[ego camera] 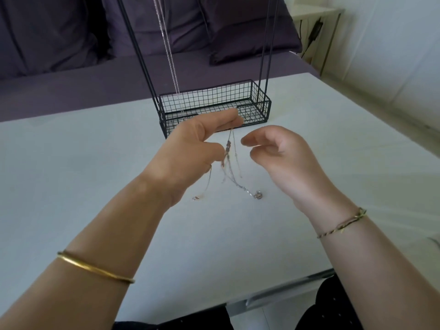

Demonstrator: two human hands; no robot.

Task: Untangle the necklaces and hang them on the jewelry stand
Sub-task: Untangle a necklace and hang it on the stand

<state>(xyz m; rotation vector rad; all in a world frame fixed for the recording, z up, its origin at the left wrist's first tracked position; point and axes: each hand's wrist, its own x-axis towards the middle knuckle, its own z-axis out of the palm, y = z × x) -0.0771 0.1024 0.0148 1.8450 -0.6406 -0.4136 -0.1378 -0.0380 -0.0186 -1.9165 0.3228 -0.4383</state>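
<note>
A tangle of thin necklaces (229,167) hangs from my left hand (200,141), which pinches the chains between fingertips and thumb above the white table (95,163). The loose ends and a small pendant (257,195) trail onto the tabletop. My right hand (276,151) hovers just right of the chains with fingers loosely curled and nothing in them. Behind my hands stands the black jewelry stand (259,103), a wire basket base with tall upright rods. One silver necklace (170,58) hangs from the stand's top, which is out of view.
A purple sofa with cushions (238,36) lies behind the table. At the far right stands a white side table (319,27) with cables. The table's near edge runs just above my lap.
</note>
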